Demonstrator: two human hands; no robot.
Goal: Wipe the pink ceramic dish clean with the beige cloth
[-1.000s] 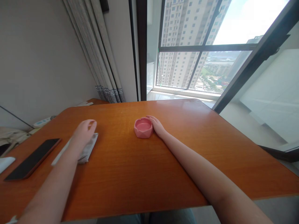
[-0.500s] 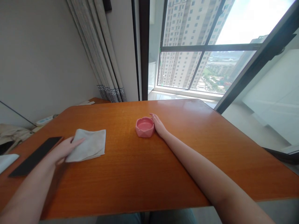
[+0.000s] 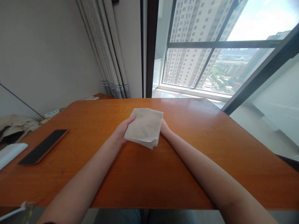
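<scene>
A folded pale grey cloth [image 3: 144, 127] is held up over the middle of the wooden table. My left hand [image 3: 125, 127] grips its left edge, with the thumb on top and the other fingers underneath. At the cloth's right side is my right hand [image 3: 164, 128]; its fingers are hidden behind the cloth, so I cannot tell what they touch. The pink ashtray seen a moment before is now out of sight, its former place covered by the cloth.
A long black-topped slab [image 3: 44, 147] lies at the table's left, beside a white object [image 3: 11, 154]. The wooden table [image 3: 210, 124] reaches toward a large window [image 3: 198, 65]. A grey curtain [image 3: 112, 62] hangs at the back left.
My left hand has carried the cloth from the left side to the middle, in front of my right hand and over the ashtray's place. The view has shifted slightly left.
</scene>
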